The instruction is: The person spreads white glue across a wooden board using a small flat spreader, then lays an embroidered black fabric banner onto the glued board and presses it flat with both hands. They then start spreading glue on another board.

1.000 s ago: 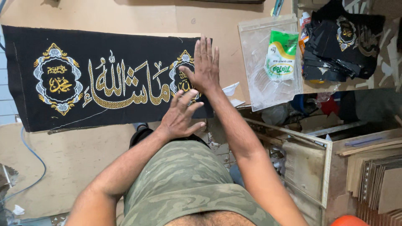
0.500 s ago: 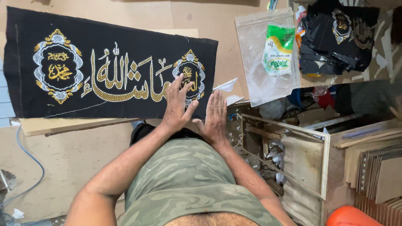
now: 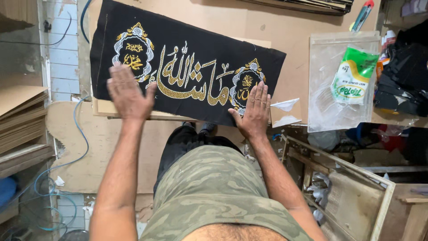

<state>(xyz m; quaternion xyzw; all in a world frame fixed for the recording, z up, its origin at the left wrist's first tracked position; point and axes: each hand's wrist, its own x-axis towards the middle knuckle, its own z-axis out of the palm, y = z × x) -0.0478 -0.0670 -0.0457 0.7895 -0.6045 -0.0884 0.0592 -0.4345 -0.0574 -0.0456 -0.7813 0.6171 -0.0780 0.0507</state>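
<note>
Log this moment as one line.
left hand: flat on black embroidered cloth, left part | right hand: flat on its right lower edge | cloth: spread on board

The single head camera is looking steeply down from above the person's chest, facing forward over the workbench (image 3: 285, 35). It is sitting close above the workbench, with no second view overlapping it.

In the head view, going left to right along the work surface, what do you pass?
Stacked boards → left hand → black embroidered cloth → right hand → clear plastic bag → green packet → pile of black cloths.
</note>
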